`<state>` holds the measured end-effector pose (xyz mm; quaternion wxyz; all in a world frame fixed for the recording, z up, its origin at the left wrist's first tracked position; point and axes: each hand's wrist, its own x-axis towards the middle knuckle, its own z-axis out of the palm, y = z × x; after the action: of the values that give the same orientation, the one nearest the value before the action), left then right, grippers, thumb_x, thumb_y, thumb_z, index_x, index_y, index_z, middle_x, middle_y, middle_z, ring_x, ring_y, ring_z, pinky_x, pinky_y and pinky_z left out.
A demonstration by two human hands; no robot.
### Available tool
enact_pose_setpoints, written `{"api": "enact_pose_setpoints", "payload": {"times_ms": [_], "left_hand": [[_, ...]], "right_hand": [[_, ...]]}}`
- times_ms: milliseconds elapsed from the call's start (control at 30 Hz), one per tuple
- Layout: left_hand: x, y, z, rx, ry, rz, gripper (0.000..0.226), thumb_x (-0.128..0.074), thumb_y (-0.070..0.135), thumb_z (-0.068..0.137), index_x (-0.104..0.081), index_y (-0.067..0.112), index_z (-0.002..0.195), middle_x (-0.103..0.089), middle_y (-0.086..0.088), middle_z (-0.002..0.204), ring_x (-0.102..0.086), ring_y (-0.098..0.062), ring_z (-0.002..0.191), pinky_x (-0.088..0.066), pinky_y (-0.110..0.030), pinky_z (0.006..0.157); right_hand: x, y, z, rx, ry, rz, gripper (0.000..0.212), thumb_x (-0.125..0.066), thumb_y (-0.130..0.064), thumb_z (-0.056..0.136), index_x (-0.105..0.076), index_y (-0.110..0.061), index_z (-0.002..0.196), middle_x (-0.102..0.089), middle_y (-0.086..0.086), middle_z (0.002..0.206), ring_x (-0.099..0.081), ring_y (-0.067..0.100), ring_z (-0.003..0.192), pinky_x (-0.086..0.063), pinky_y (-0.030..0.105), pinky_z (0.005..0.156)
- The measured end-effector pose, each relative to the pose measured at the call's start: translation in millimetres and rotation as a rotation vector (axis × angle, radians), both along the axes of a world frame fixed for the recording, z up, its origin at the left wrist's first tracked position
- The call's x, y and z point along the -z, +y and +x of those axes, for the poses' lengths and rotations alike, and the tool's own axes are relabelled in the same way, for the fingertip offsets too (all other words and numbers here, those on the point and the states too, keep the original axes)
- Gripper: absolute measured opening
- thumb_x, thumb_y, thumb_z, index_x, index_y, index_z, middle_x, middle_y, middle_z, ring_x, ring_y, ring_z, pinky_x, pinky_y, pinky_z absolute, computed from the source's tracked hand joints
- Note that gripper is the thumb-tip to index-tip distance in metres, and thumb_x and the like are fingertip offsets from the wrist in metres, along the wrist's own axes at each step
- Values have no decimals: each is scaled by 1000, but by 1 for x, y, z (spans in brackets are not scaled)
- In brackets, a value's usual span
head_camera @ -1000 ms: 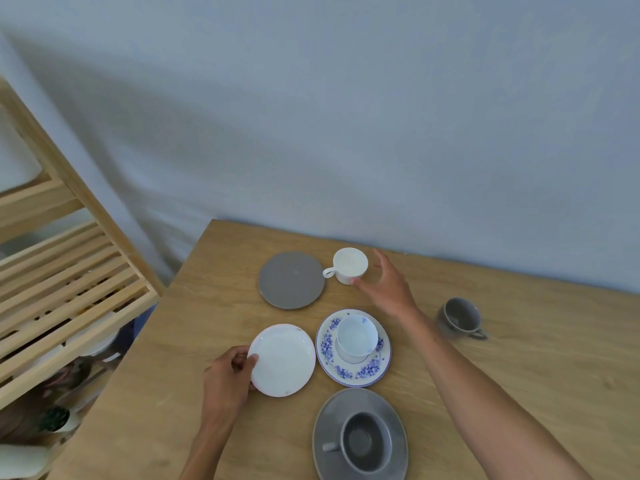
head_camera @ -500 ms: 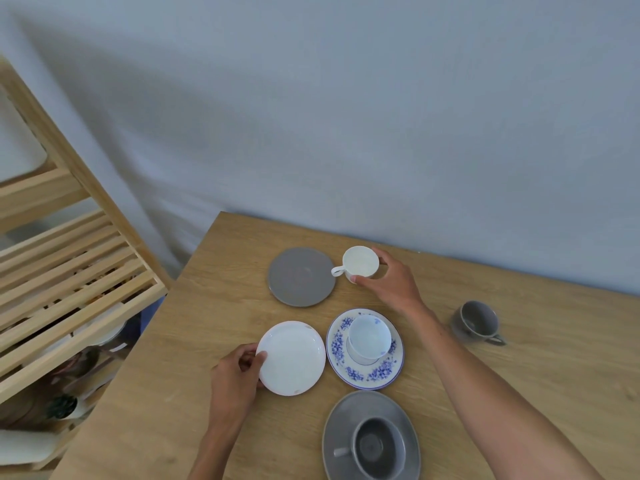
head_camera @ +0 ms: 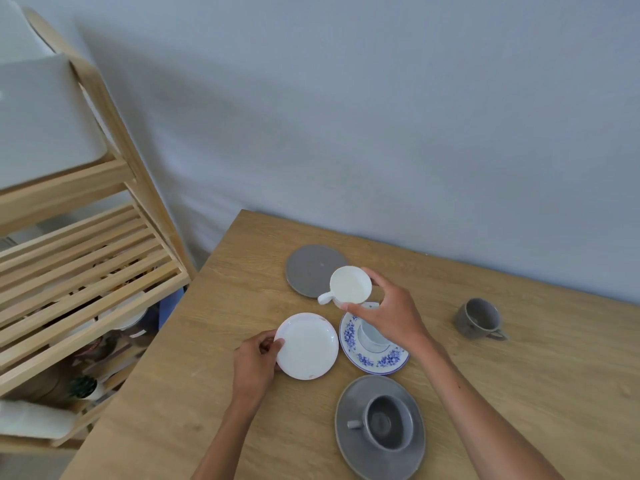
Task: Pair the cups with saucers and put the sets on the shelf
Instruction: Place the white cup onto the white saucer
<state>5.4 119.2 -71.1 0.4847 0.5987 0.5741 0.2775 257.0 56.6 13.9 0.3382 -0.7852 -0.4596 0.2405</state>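
My right hand (head_camera: 389, 315) holds a plain white cup (head_camera: 349, 285) in the air, above the near edge of an empty grey saucer (head_camera: 308, 268). My left hand (head_camera: 254, 363) grips the left rim of a white saucer (head_camera: 308, 346) on the table. Beside it a blue-flowered saucer (head_camera: 374, 355) carries a matching cup (head_camera: 372, 337), partly hidden by my right hand. Nearer to me a grey cup (head_camera: 389, 422) stands on a grey saucer (head_camera: 349, 441). A second grey cup (head_camera: 478, 318) stands alone at the right.
The wooden table (head_camera: 519, 393) meets a pale wall at the back. A slatted wooden shelf (head_camera: 86, 258) stands to the left of the table, with a white box on its upper level and dishes and other items below.
My right hand has closed on the white cup, lifted it off the table and carried it nearer to me, towards the white saucer. My left hand keeps its hold on that saucer.
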Motion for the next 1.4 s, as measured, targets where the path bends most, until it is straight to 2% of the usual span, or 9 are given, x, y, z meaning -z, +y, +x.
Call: {"api": "enact_pose_setpoints", "payload": {"times_ms": [100,233,500,733,1033,1133,1233,1333,1400], "left_hand": [[2,1,-6,35,21,-8,18,-68,11,90,-77,14,105,-75,2,83,-72,-15,76,-63,-36,64],[2,-3,-14,55,20,-19,17,-68,10,89,-77,15,103,-76,0,83,-73,-19,76,-64,-40,64],[1,-10,-30,55,10,-27,19,-67,7,91,-77,11,107,-75,-7,85,-72,-20,76,-58,-22,52],[2,-11,-32,59,14,-17,20,-67,6,90,-77,13,106,-75,-6,82,-72,-24,74,-61,-29,54],[0,-12,-32,75,37,15,25,-66,6,91,-75,14,113,-75,-2,87,-71,-19,79,-59,-22,53],[-1,-9,-33,111,79,15,20,-66,10,92,-76,17,107,-75,-2,82,-71,-19,73,-58,-23,50],[-4,-2,-33,166,187,89,14,-64,21,93,-78,21,96,-74,8,76,-69,-7,71,-56,-24,61],[-13,10,-28,146,246,165,15,-60,25,93,-75,23,95,-72,6,77,-68,-15,74,-51,-27,66],[-20,23,-18,118,226,170,22,-59,25,94,-72,17,110,-72,-2,87,-67,-21,82,-51,-31,74]], "right_hand": [[4,-12,-24,-53,19,-43,84,-84,-64,63,-54,-39,138,-68,-18,121,-59,4,114,-49,27,96],[16,-21,-47,-110,58,-129,90,-81,-68,60,-49,-43,140,-66,-17,127,-59,6,119,-51,33,103],[17,-27,-70,-203,22,-217,91,-80,-65,65,-45,-41,145,-64,-17,130,-59,8,119,-49,28,101],[16,-30,-79,-296,-18,-268,90,-80,-63,68,-41,-45,146,-59,-21,134,-52,1,112,-41,20,93],[15,-31,-82,-343,-40,-300,91,-80,-64,64,-38,-49,143,-61,-20,133,-57,6,119,-49,29,101],[14,-32,-82,-345,-41,-307,93,-79,-66,63,-38,-48,145,-59,-21,137,-55,5,124,-46,29,103],[10,-35,-76,-260,23,-240,85,-73,-69,71,-42,-46,146,-60,-24,135,-52,0,125,-43,28,106],[5,-44,-63,-99,122,-101,53,-69,-58,84,-55,-49,134,-69,-24,115,-62,-4,106,-47,25,95],[0,-52,-51,4,139,-12,34,-68,-43,90,-62,-49,124,-72,-24,101,-61,2,70,-49,22,78]]}}
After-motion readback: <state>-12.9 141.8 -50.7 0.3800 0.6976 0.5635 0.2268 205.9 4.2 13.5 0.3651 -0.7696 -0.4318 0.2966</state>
